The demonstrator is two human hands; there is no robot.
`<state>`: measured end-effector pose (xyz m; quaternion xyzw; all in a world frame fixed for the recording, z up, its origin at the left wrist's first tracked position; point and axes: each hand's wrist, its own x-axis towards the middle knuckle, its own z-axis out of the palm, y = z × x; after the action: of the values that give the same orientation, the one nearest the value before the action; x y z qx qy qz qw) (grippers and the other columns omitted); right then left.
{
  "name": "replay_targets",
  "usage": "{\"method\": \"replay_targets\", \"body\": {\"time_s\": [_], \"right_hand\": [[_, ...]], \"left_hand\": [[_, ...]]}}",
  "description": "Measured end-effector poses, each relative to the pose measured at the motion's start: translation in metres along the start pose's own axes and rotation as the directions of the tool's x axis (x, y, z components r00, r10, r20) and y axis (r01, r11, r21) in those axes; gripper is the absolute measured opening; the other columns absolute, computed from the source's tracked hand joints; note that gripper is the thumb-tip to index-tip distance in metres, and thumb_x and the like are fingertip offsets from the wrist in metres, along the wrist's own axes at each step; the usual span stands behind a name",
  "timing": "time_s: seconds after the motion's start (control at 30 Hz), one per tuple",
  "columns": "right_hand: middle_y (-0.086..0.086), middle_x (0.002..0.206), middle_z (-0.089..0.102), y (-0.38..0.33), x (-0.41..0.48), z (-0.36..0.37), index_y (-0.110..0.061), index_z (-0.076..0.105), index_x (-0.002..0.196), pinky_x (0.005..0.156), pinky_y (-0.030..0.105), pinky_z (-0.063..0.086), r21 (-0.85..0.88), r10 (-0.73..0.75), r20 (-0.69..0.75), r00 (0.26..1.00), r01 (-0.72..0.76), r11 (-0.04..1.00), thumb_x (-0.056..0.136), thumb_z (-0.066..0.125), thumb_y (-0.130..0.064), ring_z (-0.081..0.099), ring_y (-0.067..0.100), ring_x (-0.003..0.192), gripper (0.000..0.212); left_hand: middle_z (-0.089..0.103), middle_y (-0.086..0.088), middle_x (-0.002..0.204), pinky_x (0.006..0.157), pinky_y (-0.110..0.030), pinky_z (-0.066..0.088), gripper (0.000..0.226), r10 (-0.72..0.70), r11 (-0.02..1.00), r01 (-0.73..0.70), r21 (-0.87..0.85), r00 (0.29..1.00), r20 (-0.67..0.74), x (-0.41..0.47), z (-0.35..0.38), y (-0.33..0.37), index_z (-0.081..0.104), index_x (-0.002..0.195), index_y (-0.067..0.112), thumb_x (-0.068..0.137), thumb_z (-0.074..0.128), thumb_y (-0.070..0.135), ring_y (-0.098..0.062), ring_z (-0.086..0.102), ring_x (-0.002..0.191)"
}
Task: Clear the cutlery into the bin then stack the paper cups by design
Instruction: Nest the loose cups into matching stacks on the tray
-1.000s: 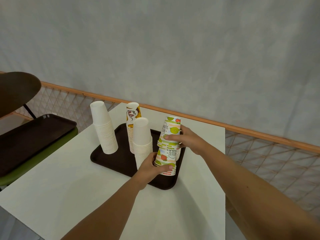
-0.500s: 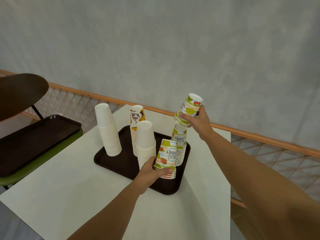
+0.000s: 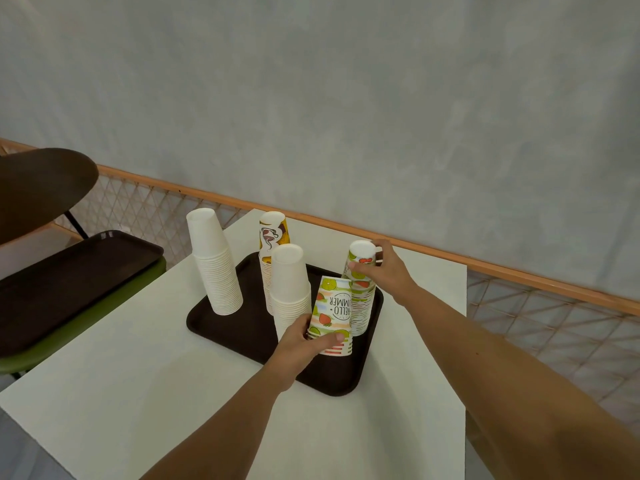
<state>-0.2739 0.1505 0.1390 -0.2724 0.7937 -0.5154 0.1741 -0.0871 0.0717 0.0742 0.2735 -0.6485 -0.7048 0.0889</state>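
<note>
Left hand (image 3: 299,344) curls round the short fruit-print cup stack (image 3: 332,315), thumb across its lower rims. Print reads "HELLO …MMER", upside down. Right hand (image 3: 388,271) pinches the top cup (image 3: 362,259) of the taller fruit-print stack (image 3: 362,306) just behind. Both stacks are inverted, at the right end of the brown tray (image 3: 249,327).

Matt paper cups (image 3: 331,313); dark tray (image 3: 249,327), probably plastic

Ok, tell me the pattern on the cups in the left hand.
The cups carry a fruit print: limes, strawberries, stripes. Head view.
</note>
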Motion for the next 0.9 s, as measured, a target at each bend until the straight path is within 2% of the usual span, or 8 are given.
{"method": "replay_targets", "body": {"time_s": [0.17,0.27,0.33,0.4,0.5,0.6,0.73,0.9], "right_hand": [[0.008,0.126,0.05,-0.003,-0.009,-0.01,-0.018,0.037,0.135,0.086,0.029,0.04,-0.026,-0.03,-0.064,0.997,0.029,0.999,0.079,0.073,-0.033,0.048,0.021,0.113,0.067],[0.005,0.118,0.052,-0.011,-0.02,-0.016,-0.019,0.042,0.131,0.081,0.027,0.041,-0.037,-0.094,-0.128,0.987,0.09,0.995,0.082,0.07,-0.035,0.05,0.017,0.105,0.059],[0.002,0.109,0.055,-0.017,-0.03,-0.019,-0.02,0.045,0.127,0.075,0.025,0.044,-0.015,-0.096,-0.064,0.993,0.095,0.995,0.083,0.067,-0.037,0.054,0.016,0.098,0.052],[0.0,0.106,0.056,-0.02,-0.04,-0.021,-0.022,0.047,0.124,0.078,0.027,0.05,0.013,-0.059,0.078,0.995,0.058,0.998,0.083,0.066,-0.041,0.058,0.017,0.098,0.049],[-0.001,0.113,0.058,-0.021,-0.049,-0.024,-0.025,0.045,0.129,0.091,0.039,0.053,-0.034,0.011,0.279,0.96,-0.002,0.999,0.08,0.066,-0.047,0.06,0.018,0.106,0.057],[-0.004,0.116,0.063,-0.024,-0.051,-0.026,-0.025,0.049,0.127,0.09,0.042,0.054,-0.015,0.025,0.366,0.93,-0.02,1.0,0.081,0.069,-0.041,0.062,0.018,0.107,0.053],[-0.002,0.116,0.066,-0.032,-0.048,-0.034,-0.025,0.051,0.125,0.088,0.045,0.054,0.031,0.016,0.372,0.928,-0.03,0.999,0.076,0.075,-0.035,0.064,0.019,0.106,0.055],[0.0,0.116,0.064,-0.048,-0.039,-0.044,-0.027,0.049,0.126,0.079,0.042,0.057,0.091,-0.003,0.316,0.949,-0.027,0.996,0.076,0.075,-0.029,0.064,0.02,0.103,0.056]], "left_hand": [[0.065,0.004,0.116,0.08,-0.018,0.049,0.048,0.022,1.0,-0.022,-0.018,1.0,0.009,0.0,0.008,0.007,0.053,0.121,0.021,0.078,0.073,0.019,-0.011,0.061,0.108],[0.066,0.005,0.115,0.077,-0.015,0.048,0.043,0.046,0.999,-0.046,-0.02,0.999,0.004,-0.001,0.014,0.013,0.054,0.115,0.024,0.077,0.074,0.019,-0.009,0.062,0.106],[0.067,0.008,0.109,0.07,-0.012,0.05,0.039,0.068,0.997,-0.068,-0.023,0.998,-0.003,-0.002,0.018,0.02,0.055,0.111,0.025,0.077,0.074,0.018,-0.004,0.063,0.1],[0.067,0.009,0.106,0.066,-0.01,0.049,0.039,0.099,0.995,-0.099,-0.027,0.995,-0.013,-0.003,0.023,0.027,0.055,0.111,0.024,0.078,0.074,0.018,-0.002,0.063,0.096],[0.066,0.005,0.113,0.072,-0.014,0.05,0.048,0.147,0.989,-0.147,-0.009,0.989,-0.027,-0.002,0.03,0.038,0.054,0.119,0.02,0.077,0.075,0.02,-0.006,0.063,0.101],[0.063,0.004,0.116,0.083,-0.02,0.05,0.055,0.191,0.981,-0.19,0.03,0.981,-0.042,0.0,0.037,0.049,0.05,0.125,0.019,0.076,0.075,0.022,-0.011,0.061,0.106],[0.064,0.002,0.115,0.094,-0.033,0.05,0.057,0.261,0.963,-0.257,0.085,0.965,-0.042,0.003,0.042,0.066,0.051,0.124,0.019,0.074,0.077,0.021,-0.014,0.061,0.109],[0.064,0.003,0.114,0.096,-0.036,0.049,0.057,0.318,0.942,-0.311,0.129,0.947,-0.039,0.015,0.045,0.093,0.051,0.122,0.02,0.072,0.078,0.021,-0.015,0.061,0.108]]}}
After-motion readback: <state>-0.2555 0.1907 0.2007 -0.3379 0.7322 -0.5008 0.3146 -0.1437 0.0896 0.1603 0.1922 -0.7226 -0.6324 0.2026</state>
